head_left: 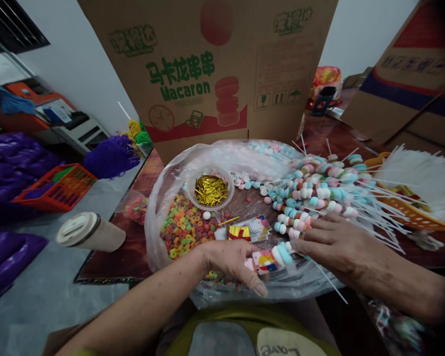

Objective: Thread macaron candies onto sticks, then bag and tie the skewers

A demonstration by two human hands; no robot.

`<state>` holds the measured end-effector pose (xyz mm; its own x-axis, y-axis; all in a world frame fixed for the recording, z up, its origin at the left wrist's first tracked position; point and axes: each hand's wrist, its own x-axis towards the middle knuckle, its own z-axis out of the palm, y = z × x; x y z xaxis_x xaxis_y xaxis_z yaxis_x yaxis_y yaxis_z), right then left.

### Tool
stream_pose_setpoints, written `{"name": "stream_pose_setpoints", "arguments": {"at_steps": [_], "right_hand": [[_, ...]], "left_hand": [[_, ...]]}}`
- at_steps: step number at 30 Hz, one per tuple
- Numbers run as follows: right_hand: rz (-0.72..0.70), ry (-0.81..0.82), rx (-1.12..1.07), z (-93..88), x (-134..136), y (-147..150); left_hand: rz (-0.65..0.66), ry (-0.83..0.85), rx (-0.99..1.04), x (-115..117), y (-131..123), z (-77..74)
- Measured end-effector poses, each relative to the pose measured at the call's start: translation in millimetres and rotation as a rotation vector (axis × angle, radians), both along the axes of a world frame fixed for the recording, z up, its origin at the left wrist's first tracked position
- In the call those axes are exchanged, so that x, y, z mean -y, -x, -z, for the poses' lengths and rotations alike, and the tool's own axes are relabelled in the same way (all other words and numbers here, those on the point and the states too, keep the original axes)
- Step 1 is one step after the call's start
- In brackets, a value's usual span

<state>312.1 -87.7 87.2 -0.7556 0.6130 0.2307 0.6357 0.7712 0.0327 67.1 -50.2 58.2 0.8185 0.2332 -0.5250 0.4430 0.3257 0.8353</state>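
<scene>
My left hand (234, 264) is closed in a pinch on a small colourful wrapper (264, 260) near the table's front edge. My right hand (332, 241) lies just to its right, fingers pinching a candy skewer (284, 253) with blue and white sweets; its thin white stick runs back under the hand. A pile of finished candy skewers (319, 190) lies beyond the right hand. A clear plastic sheet (159, 212) covers the table under everything.
A heap of coloured ring candies (183, 225) and a clear bowl of gold twist ties (210, 190) sit left of centre. An orange basket (415, 212) of white sticks is at right. A large Macaron cardboard box (207, 74) stands behind. A capped cup (91, 231) lies at left.
</scene>
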Motion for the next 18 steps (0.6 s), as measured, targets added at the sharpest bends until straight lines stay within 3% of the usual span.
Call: {"name": "stream_pose_setpoints", "arguments": {"at_steps": [3, 6, 9, 14, 18], "right_hand": [[-0.018, -0.059, 0.023, -2.3, 2.4, 1.2], [-0.022, -0.081, 0.02, 2.4, 5.9, 2.0], [0.013, 0.005, 0.044, 12.2, 8.5, 5.0], [0.113, 0.097, 0.074, 25.4, 10.4, 21.9], [0.151, 0.13, 0.078, 28.2, 10.0, 24.2]], "left_hand": [[-0.004, -0.095, 0.027, -1.1, -7.2, -1.1], [-0.039, -0.464, -0.024, 2.2, -15.8, -1.2], [-0.03, -0.827, -0.166, 9.4, -26.1, -1.4], [-0.009, -0.925, -0.306, 17.1, -44.4, 0.8], [0.016, -0.976, -0.269, 9.4, -36.3, -5.5]]}}
